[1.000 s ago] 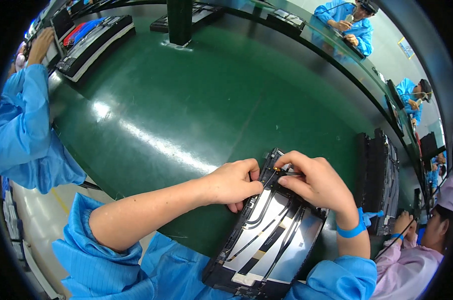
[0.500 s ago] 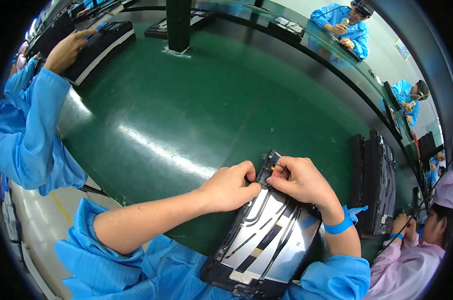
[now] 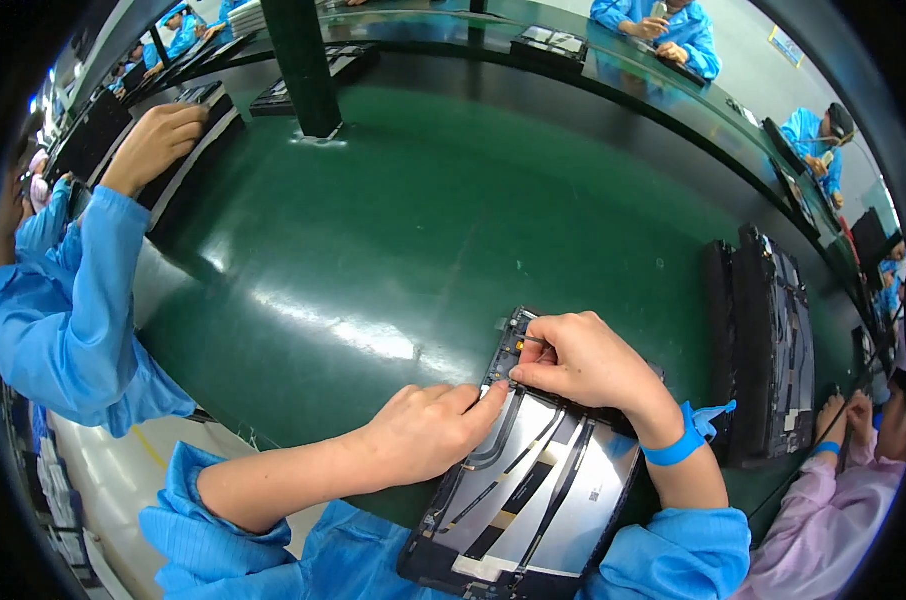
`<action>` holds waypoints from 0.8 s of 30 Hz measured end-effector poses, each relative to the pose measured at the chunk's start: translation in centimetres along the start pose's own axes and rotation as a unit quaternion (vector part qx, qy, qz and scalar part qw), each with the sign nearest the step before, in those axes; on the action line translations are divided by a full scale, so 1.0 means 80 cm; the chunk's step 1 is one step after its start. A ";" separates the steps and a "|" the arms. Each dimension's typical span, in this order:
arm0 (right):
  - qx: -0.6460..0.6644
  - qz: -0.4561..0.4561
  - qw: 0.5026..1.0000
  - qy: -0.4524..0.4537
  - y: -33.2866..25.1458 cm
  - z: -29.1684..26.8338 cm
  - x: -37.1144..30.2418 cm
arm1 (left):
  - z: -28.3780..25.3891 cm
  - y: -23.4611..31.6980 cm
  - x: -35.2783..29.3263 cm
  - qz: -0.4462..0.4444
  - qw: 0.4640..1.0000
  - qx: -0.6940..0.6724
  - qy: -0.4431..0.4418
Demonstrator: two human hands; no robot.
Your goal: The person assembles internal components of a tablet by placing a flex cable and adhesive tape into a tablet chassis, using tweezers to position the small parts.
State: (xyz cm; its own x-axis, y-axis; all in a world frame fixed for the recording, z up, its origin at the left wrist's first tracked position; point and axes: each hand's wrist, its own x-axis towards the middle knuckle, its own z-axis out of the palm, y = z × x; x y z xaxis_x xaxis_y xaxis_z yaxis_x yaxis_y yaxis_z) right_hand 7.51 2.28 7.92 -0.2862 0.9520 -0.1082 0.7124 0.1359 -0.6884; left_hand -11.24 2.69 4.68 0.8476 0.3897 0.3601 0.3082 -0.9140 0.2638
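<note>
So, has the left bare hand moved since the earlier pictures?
Yes: the left bare hand has shifted lower in the view, farther from the dark green upright post.

I have a broad green table (image 3: 443, 210) across most of my view, its glossy top catching a streak of white glare (image 3: 353, 335) left of the middle. A dark green post (image 3: 298, 70) rises from its far part, with pale smears around the foot. Beyond a dark band along the far edge, I see a long, shiny counter (image 3: 618, 75) curving down toward the right. A pale wall (image 3: 748, 75) stands behind it, carrying a small yellow-edged poster (image 3: 785, 45). At lower left, I make out light floor (image 3: 123, 500) crossed by a yellow line (image 3: 151, 448).
</note>
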 end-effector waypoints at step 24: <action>-0.123 0.255 0.946 -0.155 -0.009 -0.011 -0.193 | -0.040 0.078 -0.130 -0.084 0.973 -0.033 -0.211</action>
State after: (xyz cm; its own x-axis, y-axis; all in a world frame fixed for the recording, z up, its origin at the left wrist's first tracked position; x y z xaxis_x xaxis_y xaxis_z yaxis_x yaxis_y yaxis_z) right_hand 11.96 -12.28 10.69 -0.0121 0.7894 -0.6137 0.9252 -0.2240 -0.3064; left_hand -19.51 -6.65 5.48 0.8936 0.4398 -0.0894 0.4417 -0.8262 0.3498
